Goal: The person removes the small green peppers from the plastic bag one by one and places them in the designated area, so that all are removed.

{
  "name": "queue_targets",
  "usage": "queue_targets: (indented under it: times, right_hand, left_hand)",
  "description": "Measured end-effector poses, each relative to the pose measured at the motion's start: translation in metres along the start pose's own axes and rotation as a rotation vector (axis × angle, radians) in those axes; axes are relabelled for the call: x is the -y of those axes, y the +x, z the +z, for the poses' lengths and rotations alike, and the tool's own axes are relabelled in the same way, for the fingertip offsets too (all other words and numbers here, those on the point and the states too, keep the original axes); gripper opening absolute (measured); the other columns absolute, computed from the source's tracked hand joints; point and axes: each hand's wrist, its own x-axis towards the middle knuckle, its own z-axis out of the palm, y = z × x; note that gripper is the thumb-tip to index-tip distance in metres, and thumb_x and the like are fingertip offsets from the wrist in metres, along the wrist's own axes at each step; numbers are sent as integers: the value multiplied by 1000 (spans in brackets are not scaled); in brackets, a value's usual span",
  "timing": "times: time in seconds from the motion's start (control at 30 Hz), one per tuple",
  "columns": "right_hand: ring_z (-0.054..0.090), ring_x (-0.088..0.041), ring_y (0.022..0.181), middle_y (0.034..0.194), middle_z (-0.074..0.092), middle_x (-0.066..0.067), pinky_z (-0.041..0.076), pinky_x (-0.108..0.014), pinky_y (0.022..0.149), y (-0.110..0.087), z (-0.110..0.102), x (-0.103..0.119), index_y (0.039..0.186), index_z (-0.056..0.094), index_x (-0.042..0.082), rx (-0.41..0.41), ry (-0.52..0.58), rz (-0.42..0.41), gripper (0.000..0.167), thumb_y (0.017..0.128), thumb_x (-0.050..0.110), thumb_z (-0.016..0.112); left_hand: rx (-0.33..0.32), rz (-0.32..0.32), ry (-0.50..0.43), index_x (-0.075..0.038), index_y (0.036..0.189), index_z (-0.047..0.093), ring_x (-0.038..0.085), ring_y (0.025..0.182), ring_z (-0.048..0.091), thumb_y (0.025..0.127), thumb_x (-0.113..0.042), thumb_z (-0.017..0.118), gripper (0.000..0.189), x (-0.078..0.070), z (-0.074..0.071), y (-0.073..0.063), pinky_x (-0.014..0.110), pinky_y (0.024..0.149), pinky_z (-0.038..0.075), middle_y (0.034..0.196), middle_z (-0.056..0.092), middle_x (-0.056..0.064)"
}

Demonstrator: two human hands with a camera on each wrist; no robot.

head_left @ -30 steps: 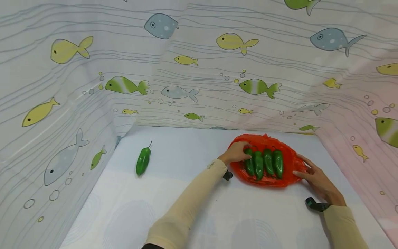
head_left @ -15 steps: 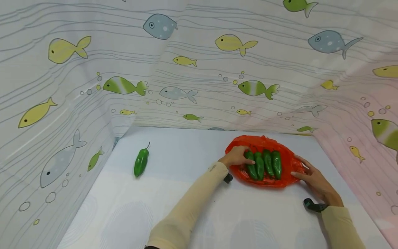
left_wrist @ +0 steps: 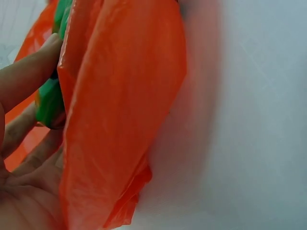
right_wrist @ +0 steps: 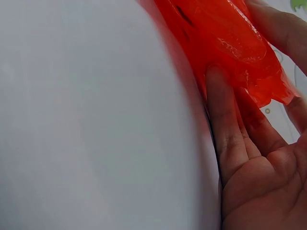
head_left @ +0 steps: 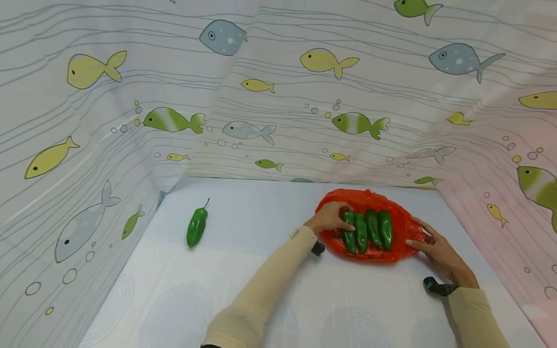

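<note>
Several green chili peppers (head_left: 361,233) lie side by side on a red plastic bag (head_left: 402,227) at the right of the table. My left hand (head_left: 329,217) reaches over the bag's left side and holds the leftmost pepper (head_left: 349,239), thumb on the near side and fingers beyond. In the left wrist view that green pepper (left_wrist: 49,103) shows between thumb and fingers, partly hidden by the bag (left_wrist: 120,96). My right hand (head_left: 446,253) grips the bag's right end; the right wrist view has the crumpled red plastic (right_wrist: 230,38) between its thumb and fingers.
A single green chili pepper (head_left: 197,227) lies apart on the left of the white table (head_left: 261,208). Fish-printed curtains (head_left: 278,96) enclose the table at the back and both sides.
My left hand has shifted slightly toward the peppers, and the leftmost one sits a little closer to its neighbour. The right hand stays at the bag's end. The head view has drifted slightly.
</note>
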Motion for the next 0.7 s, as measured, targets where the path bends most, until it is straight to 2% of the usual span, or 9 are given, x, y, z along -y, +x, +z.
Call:
queue_targets:
  times: [0.17, 0.27, 0.4, 0.57, 0.7]
  right_hand:
    - [15, -45, 150, 169, 7, -22, 27, -53, 114, 0, 1, 0, 163, 11, 48, 0, -2, 4, 84, 102, 35, 67]
    - [17, -44, 150, 169, 8, -23, 22, -60, 114, 1, 0, -2, 163, 10, 48, -2, -12, 3, 85, 102, 36, 67]
    - [18, -44, 149, 169, 8, -23, 23, -61, 115, 1, -1, -3, 163, 10, 48, -5, -18, 12, 86, 101, 38, 68]
    - [23, -41, 147, 167, 12, -24, 33, -51, 114, 0, 0, -1, 164, 9, 47, -6, -27, 26, 86, 101, 39, 68]
    - [23, -41, 147, 167, 12, -25, 37, -45, 112, 0, 1, 1, 164, 7, 46, -6, -30, 26, 87, 101, 39, 67]
  left_hand:
    - [4, 7, -41, -17, 135, 65, 10, 110, 55, 83, -28, 89, 58, -1, -4, -4, 23, 94, 50, 137, 60, -1]
    - [22, 26, -59, -18, 137, 64, 10, 109, 55, 84, -28, 88, 59, 0, -5, -4, 23, 91, 52, 135, 60, -2]
    - [40, 50, -64, -19, 139, 64, 14, 113, 58, 85, -33, 87, 61, 0, -8, -4, 23, 90, 52, 134, 60, -3]
    - [42, 99, -80, -16, 140, 63, 24, 124, 58, 86, -38, 86, 63, -5, -14, -7, 24, 94, 50, 134, 61, -1]
    - [40, 124, -90, -16, 141, 63, 22, 123, 58, 86, -39, 85, 64, -8, -17, -9, 25, 96, 49, 136, 61, -2]
